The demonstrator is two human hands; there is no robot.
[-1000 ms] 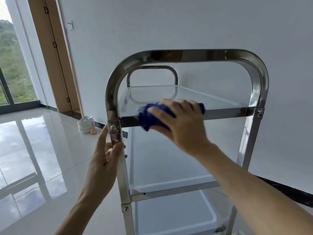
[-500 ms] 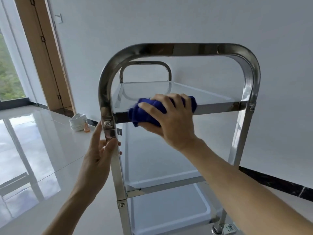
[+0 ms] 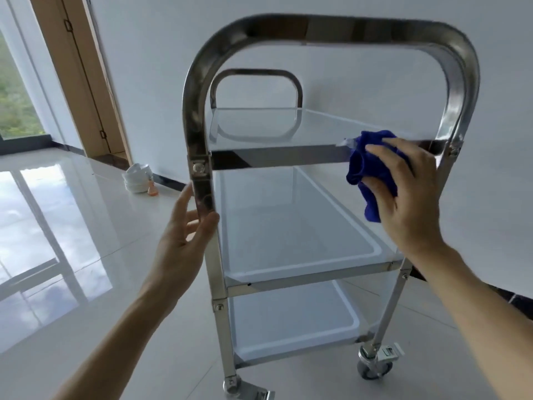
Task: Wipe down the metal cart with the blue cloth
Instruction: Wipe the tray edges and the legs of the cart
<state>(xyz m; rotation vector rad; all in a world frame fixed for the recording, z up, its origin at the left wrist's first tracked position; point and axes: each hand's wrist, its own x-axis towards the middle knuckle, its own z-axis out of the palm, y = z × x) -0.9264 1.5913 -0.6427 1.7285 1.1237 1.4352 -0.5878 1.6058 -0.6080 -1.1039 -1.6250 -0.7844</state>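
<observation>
Head view puts us right behind the metal cart (image 3: 331, 157), looking through its big push handle at 3 shelves. Our right hand (image 3: 403, 194) has the blue cloth (image 3: 366, 171) bunched under curled fingers and pressed onto the front rail of the top shelf (image 3: 277, 155), near its right end, just beside the right upright (image 3: 445, 168). Our left hand (image 3: 184, 238) steadies the left upright (image 3: 203, 194), thumb on one side and fingers loosely spread on the other, more a brace than a tight grip.

We judge the step in hand to be wiping that front rail. To do it well, we would keep the cloth flat against the metal with even pressure, run it the whole way into the corner where rail meets upright, and wrap it over the top edge so the lip gets cleaned too. Bracing with the left matters, since the cart stands on castors (image 3: 375, 365) and a firm push could roll it; whether the brake is on we cannot tell from here. The 2 lower shelves and the handle bar would want their own passes, top to bottom.
</observation>
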